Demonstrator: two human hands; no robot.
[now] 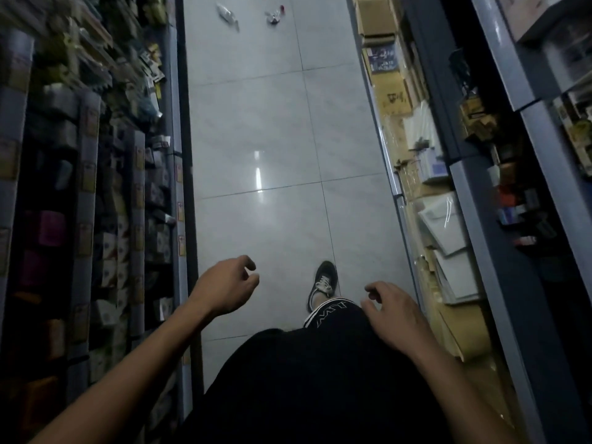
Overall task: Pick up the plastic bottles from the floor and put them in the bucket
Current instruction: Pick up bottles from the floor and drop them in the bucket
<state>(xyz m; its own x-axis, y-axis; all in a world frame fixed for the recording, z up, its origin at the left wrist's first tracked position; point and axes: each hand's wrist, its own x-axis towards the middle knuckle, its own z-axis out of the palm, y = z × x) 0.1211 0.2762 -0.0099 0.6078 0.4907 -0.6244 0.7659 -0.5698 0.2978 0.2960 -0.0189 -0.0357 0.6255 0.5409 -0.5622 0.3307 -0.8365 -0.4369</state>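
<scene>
Head view showed both hands empty: the left hand (229, 288) and the right hand (392, 310) hung with loosely curled fingers, touching nothing. Two plastic bottles lay far ahead on the floor (256, 129): a clear bottle (228, 15) and a crushed bottle (274, 16).

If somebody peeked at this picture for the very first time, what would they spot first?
Probably the two bare hands, the left hand and right hand, hanging open and empty low in the picture above a black sneaker. Next, the crushed plastic bottles lying far ahead on the shiny tiled floor, between crowded shop shelves.
</scene>
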